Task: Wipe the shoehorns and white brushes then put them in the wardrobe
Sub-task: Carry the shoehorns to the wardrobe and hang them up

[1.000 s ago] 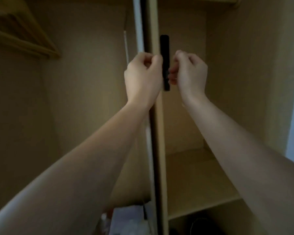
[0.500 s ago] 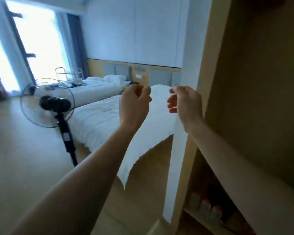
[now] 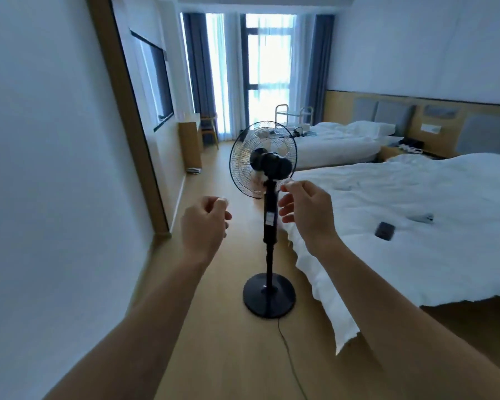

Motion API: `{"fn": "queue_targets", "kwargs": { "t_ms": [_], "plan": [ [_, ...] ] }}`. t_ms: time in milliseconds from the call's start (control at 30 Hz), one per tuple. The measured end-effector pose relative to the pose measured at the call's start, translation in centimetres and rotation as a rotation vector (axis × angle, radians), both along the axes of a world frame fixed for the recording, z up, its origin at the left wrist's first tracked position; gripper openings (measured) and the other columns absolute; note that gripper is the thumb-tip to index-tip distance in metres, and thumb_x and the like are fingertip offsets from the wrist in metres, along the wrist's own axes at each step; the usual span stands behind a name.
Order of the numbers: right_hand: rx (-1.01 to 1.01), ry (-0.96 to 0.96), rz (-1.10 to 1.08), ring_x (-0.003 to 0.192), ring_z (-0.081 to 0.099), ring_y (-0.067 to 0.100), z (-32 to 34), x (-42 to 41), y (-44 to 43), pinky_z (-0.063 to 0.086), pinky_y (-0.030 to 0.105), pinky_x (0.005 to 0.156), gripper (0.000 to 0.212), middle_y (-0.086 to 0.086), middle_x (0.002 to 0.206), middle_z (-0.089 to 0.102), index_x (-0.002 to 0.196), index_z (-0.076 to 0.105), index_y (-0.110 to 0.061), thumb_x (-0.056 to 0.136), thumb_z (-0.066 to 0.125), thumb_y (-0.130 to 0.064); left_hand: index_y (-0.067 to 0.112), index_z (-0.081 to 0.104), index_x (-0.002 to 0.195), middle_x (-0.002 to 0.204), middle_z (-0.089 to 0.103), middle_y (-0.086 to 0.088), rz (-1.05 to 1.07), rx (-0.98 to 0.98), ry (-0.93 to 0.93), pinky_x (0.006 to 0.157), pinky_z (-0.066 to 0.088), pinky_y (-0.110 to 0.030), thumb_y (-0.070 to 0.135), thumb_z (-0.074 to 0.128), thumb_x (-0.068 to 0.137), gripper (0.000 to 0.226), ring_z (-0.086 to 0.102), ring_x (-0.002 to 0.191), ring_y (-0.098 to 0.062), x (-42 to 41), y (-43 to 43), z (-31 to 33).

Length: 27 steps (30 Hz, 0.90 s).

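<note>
No shoehorn, white brush or wardrobe can be made out in the head view. My left hand (image 3: 205,226) is held out in front of me, curled into a loose fist with nothing in it. My right hand (image 3: 306,212) hovers beside it at the near bed's corner, thumb and forefinger close together, the other fingers loosely apart, holding nothing. On the near bed (image 3: 416,255) lie a small dark flat object (image 3: 384,230) and a pale small object (image 3: 422,217), both too small to identify.
A black standing fan (image 3: 267,180) stands on the wooden floor straight ahead between my hands, its cord (image 3: 289,359) trailing toward me. A white wall (image 3: 41,197) runs along the left. A second bed (image 3: 335,142) and a window lie beyond.
I have turned away from the wardrobe interior to face the room. Both hands let go of the black door handle and now hang free in front of me.
</note>
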State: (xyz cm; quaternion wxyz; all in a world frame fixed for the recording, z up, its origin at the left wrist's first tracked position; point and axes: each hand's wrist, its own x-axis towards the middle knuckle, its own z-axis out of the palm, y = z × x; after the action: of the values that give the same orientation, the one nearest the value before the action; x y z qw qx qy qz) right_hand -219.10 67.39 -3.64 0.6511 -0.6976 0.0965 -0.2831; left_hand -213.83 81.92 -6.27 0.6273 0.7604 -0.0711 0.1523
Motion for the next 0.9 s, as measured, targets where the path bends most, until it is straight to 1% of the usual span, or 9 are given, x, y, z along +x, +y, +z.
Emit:
{"fn": "queue_targets", "kwargs": {
  "t_ms": [100,167,267,367,500,600,700,767,900],
  "plan": [
    [0.064,0.022,0.069,0.045,0.052,0.009,-1.1,4.6,-1.8,0.042,0.018,0.043,0.021,0.003,0.059,0.059,0.078,0.062,-0.008,0.092,0.05,-0.017,0.004,0.064,0.087,0.066,0.062,-0.004,0.06,-0.038,0.074,0.048,0.046,-0.024,0.017,0.052,0.092,0.018,0.053,0.053,-0.013,3.8,0.1,-0.8],
    [0.083,0.057,0.098,0.045,0.052,0.008,-2.0,7.4,-3.0,0.041,0.017,0.042,0.018,0.003,0.06,0.059,0.081,0.062,-0.006,0.092,0.051,-0.016,0.007,0.064,0.083,0.068,0.063,-0.005,0.077,-0.009,0.092,0.05,0.047,-0.025,0.017,0.052,0.092,0.018,0.054,0.055,-0.013,6.2,0.1,-1.3],
    [0.056,0.087,0.148,0.045,0.052,0.005,-3.7,12.1,-4.2,0.042,0.017,0.043,0.014,0.001,0.06,0.06,0.082,0.062,-0.008,0.091,0.054,-0.016,0.007,0.066,0.082,0.07,0.066,-0.006,0.132,0.028,0.058,0.051,0.048,-0.023,0.016,0.053,0.091,0.018,0.055,0.052,-0.008,9.7,0.1,-2.3],
    [0.027,0.125,0.205,0.049,0.054,0.008,-5.6,16.9,-3.7,0.042,0.02,0.047,0.012,-0.001,0.06,0.06,0.081,0.06,-0.014,0.091,0.056,-0.016,0.012,0.067,0.082,0.066,0.065,0.003,0.184,0.169,-0.001,0.055,0.049,-0.022,0.018,0.055,0.091,0.017,0.056,0.052,-0.003,13.3,0.6,-3.5],
    [-0.014,0.172,0.309,0.053,0.055,0.011,-7.1,24.2,-0.7,0.043,0.023,0.05,0.013,0.0,0.062,0.061,0.079,0.06,-0.016,0.091,0.056,-0.016,0.017,0.066,0.079,0.064,0.063,0.008,0.22,0.309,-0.034,0.059,0.048,-0.021,0.021,0.057,0.091,0.016,0.058,0.059,-0.008,19.0,3.1,-4.6],
    [-0.02,0.213,0.363,0.052,0.054,0.011,-7.9,30.4,2.2,0.042,0.022,0.048,0.012,0.001,0.062,0.06,0.079,0.06,-0.015,0.091,0.056,-0.014,0.02,0.067,0.08,0.068,0.065,0.008,0.256,0.392,-0.013,0.06,0.045,-0.019,0.024,0.058,0.089,0.013,0.059,0.065,-0.007,24.8,6.3,-6.1],
    [-0.033,0.228,0.36,0.052,0.054,0.014,-8.9,37.9,5.1,0.041,0.024,0.049,0.012,0.004,0.063,0.061,0.078,0.06,-0.014,0.089,0.057,-0.01,0.023,0.067,0.083,0.073,0.065,0.009,0.237,0.428,0.006,0.063,0.045,-0.016,0.024,0.059,0.088,0.01,0.059,0.069,-0.005,32.1,9.7,-7.8],
    [-0.042,0.23,0.338,0.052,0.053,0.015,-8.8,43.4,7.3,0.041,0.025,0.048,0.013,0.005,0.063,0.06,0.077,0.061,-0.014,0.089,0.057,-0.009,0.022,0.068,0.085,0.076,0.066,0.008,0.209,0.415,0.013,0.061,0.042,-0.01,0.023,0.059,0.088,0.01,0.059,0.071,-0.003,37.3,12.0,-8.1],
    [-0.032,0.233,0.302,0.052,0.053,0.015,-6.8,53.8,12.0,0.04,0.025,0.048,0.014,0.005,0.063,0.061,0.076,0.062,-0.014,0.087,0.057,-0.007,0.02,0.068,0.09,0.08,0.066,0.008,0.124,0.465,0.008,0.064,0.041,-0.007,0.023,0.058,0.089,0.011,0.058,0.074,-0.002,48.0,16.8,-5.9]
  ]
}}
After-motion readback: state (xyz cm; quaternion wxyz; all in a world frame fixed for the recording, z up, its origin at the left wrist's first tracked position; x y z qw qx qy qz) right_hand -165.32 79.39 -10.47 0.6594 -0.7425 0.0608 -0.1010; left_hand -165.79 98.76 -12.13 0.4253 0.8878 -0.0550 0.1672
